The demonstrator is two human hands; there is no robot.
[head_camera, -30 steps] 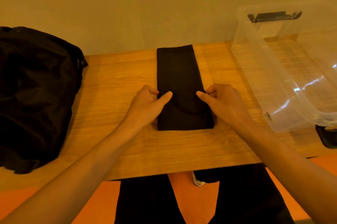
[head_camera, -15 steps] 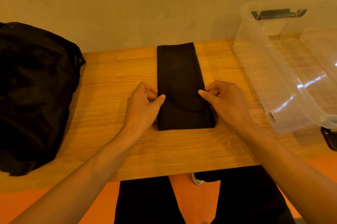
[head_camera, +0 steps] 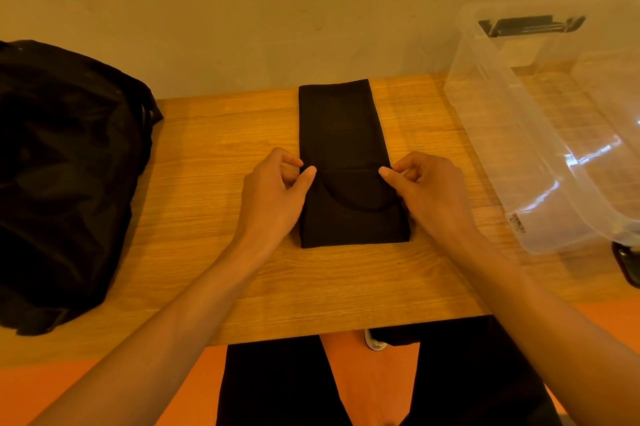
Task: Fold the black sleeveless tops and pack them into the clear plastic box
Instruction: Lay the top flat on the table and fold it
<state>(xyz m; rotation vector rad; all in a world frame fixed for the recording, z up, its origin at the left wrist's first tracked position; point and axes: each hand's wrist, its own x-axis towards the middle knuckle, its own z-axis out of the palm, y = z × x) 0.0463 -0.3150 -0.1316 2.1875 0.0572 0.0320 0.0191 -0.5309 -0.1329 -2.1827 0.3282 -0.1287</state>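
Between the left hand (head_camera: 273,197) and the right hand (head_camera: 433,197), a folded top (head_camera: 343,134) lies flat on the table (head_camera: 214,148), its near end doubled back over itself. Each hand pinches the top's edge on its own side, thumb on the cloth and fingers curled. Beyond the hands the top runs on as a narrow strip toward the wall (head_camera: 277,10). The clear box (head_camera: 519,155) stands right of the right hand, apart from it. A black heap (head_camera: 62,166) sits well left of the left hand.
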